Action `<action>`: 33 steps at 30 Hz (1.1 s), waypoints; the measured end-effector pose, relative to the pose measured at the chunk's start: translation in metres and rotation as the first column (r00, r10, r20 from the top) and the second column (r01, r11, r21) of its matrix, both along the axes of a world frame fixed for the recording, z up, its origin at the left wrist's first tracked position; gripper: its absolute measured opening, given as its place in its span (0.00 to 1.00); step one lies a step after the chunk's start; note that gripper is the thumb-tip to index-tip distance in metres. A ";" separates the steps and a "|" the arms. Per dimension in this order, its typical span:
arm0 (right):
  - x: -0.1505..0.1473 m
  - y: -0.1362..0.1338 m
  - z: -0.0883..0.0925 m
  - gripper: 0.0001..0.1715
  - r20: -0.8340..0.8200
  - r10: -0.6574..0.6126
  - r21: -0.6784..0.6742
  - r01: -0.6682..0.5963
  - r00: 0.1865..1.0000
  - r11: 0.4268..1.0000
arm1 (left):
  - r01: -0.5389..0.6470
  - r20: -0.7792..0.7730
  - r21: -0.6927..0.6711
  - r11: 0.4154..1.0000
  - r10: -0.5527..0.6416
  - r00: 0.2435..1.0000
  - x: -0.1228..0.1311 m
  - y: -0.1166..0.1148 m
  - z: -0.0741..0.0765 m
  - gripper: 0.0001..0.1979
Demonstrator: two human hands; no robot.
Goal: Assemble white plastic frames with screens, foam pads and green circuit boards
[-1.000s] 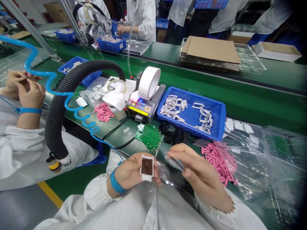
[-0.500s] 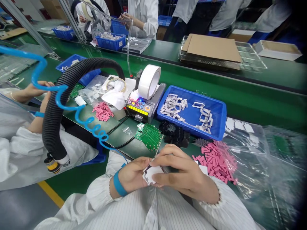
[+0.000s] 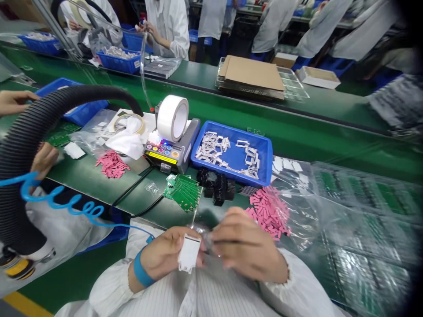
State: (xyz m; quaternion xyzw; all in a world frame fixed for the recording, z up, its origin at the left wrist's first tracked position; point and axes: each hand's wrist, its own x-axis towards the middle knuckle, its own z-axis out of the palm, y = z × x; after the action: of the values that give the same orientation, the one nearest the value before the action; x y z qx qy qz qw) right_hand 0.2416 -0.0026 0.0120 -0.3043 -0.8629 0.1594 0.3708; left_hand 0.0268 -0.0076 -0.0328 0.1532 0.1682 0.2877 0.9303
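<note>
Green assembly bench point(image 3: 330, 152) is being worked at: a white frame point(image 3: 189, 253) is being gripped at its edge by the closed left hand point(image 3: 167, 253), its face kept exposed, while the right hand point(image 3: 246, 245) is being held just beside it, its grip on blurred clear film point(image 3: 202, 233) impossible to tell, near loose pink pads point(image 3: 269, 212).

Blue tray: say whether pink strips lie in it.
No, the blue tray holds white frames; the pink strips lie outside it.

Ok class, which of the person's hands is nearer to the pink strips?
Right. The right hand is just below the pink strips; the left hand, holding a white frame, is farther off, left of it.
</note>
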 end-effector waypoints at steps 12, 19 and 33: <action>0.090 -0.008 -0.082 0.13 0.549 -0.520 -0.168 0.696 0.654 0.698 | 0.000 -0.084 0.049 0.999 0.004 0.996 0.008 0.001 -0.003 0.19; 0.093 -0.009 -0.082 0.14 0.598 -0.504 -0.112 0.688 0.623 0.717 | -0.019 -0.098 0.082 0.996 0.028 0.995 0.006 -0.001 0.001 0.21; 0.071 -0.007 -0.052 0.11 0.398 -0.666 0.039 0.714 0.631 0.699 | -0.059 -0.184 0.104 0.993 0.077 0.980 0.003 0.001 0.008 0.20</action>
State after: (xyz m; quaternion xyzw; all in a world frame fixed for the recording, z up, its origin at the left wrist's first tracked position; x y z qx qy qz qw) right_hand 0.3129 -0.0092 -0.0402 -0.6583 -0.7234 -0.0047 0.2081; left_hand 0.0302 -0.0063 -0.0246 0.2194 0.2459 0.3115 0.8913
